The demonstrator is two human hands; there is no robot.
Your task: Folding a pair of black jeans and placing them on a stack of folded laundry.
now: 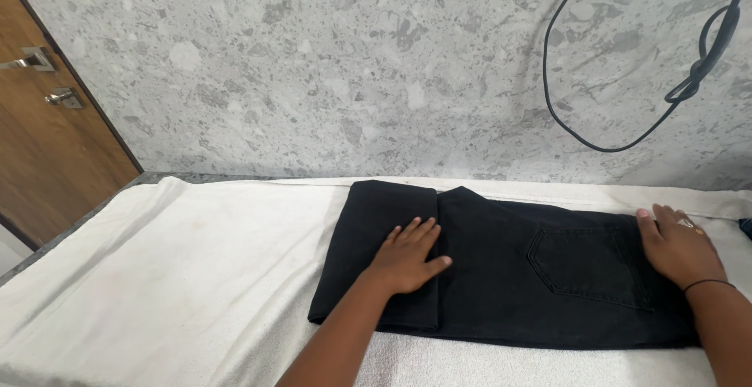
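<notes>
While the folded black trousers (501, 265) lie across the white towel (180, 277) near the right of the counter, the left hand (407, 258) is pressed flat on their folded left part, fingers straight and close together. The right hand (677, 246) (a ring and a black wristband are worn) is laid flat on the right end, fingers together. A black cable (595, 113) hangs on the far wall.

A grey stone worktop (117, 191) is carrying a white towel (180, 277), with folded black jeans (509, 277) lying flat on it.
</notes>
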